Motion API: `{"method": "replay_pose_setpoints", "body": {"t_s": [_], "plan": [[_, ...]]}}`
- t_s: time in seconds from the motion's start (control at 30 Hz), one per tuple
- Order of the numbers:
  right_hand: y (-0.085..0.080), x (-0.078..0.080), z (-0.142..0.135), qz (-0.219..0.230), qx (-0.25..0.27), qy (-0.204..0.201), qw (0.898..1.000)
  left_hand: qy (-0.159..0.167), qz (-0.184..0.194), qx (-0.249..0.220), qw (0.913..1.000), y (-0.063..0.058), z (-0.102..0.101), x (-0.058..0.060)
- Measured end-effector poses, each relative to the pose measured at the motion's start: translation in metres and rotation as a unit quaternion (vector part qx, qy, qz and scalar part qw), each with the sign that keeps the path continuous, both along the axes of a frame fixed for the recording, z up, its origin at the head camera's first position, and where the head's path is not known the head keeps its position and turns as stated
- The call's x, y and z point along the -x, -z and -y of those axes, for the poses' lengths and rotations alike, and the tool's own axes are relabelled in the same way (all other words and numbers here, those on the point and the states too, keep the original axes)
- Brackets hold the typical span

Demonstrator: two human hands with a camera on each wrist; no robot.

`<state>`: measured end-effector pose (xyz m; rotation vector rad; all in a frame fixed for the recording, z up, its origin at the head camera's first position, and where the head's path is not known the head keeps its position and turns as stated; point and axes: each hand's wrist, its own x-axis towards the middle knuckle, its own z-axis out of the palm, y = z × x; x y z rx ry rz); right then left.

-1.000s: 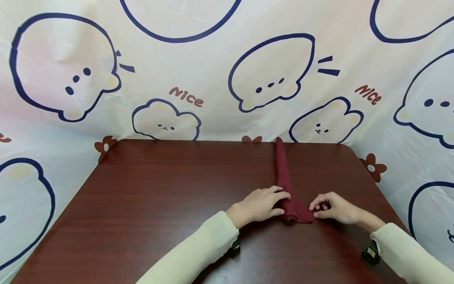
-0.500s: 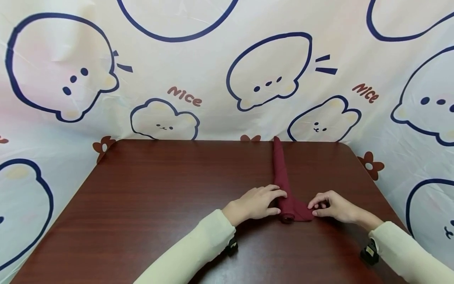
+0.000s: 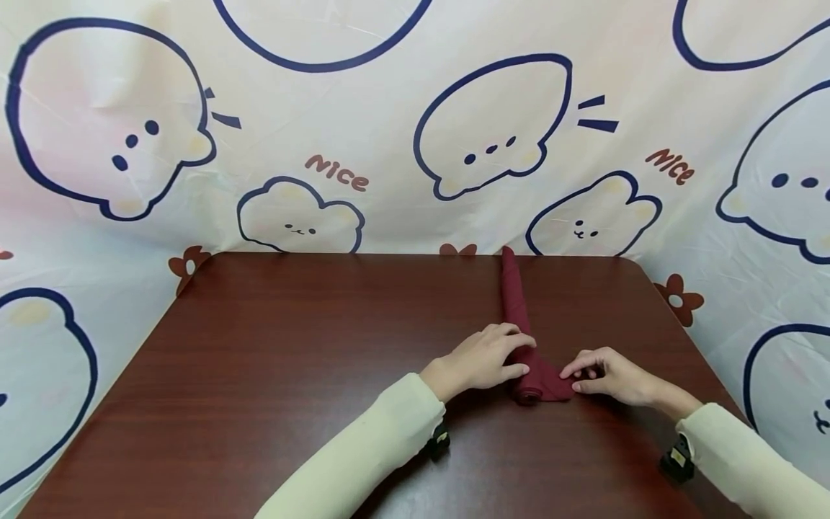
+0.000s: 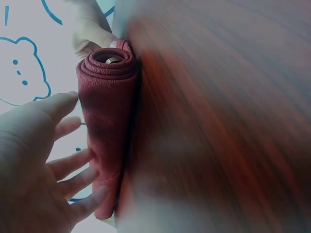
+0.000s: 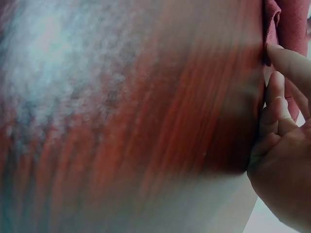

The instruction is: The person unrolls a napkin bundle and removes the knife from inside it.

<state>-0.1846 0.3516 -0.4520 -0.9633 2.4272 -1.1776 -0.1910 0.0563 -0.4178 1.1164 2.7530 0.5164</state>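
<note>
A dark red cloth [image 3: 515, 295], rolled into a long, narrow tube, lies lengthwise on the brown table. Its near end shows a spiral of layers, and a small pale, shiny spot sits inside the coil in the left wrist view. A loose flap [image 3: 555, 386] spreads out to the right of that end. My left hand [image 3: 483, 357] lies against the roll's left side, its fingers relaxed and reaching over the top. In the left wrist view, those fingers are spread along the cloth. My right hand [image 3: 612, 380] pinches the flap's outer corner between thumb and index finger.
The wood-grain table [image 3: 311, 339] extends to both sides of the roll. Behind it and at both sides hangs a pale curtain [image 3: 389, 144] with cartoon outlines. The roll's far tip reaches the table's back edge. Each wrist wears a small black camera [image 3: 678, 459].
My left hand has shifted slightly right and away from me along the roll. The right hand keeps its pinch on the flap, nearly unmoved.
</note>
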Motion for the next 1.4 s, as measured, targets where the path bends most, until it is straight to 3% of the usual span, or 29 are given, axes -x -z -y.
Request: {"method": "replay_pose_setpoints", "body": {"t_s": [0.3,0.53,0.8,1.07,1.4], "plan": [[0.002,-0.001,0.003,-0.013,-0.005,0.025,1.000,-0.010,0.000,0.043,0.9990,0.001,-0.020,0.007],[0.000,-0.004,0.006,-0.028,-0.008,0.045,0.999,-0.027,-0.018,0.096,0.9949,0.003,-0.020,0.009],[-0.003,-0.001,0.005,-0.022,-0.016,0.043,0.999,-0.046,-0.014,0.082,0.9955,0.006,-0.010,0.011],[-0.001,-0.003,0.003,-0.015,-0.011,0.037,0.999,-0.062,-0.011,0.079,0.9949,0.013,-0.006,0.006],[0.000,0.000,0.006,-0.016,-0.010,0.032,0.999,-0.068,-0.007,0.064,0.9956,0.010,0.013,0.002]]}}
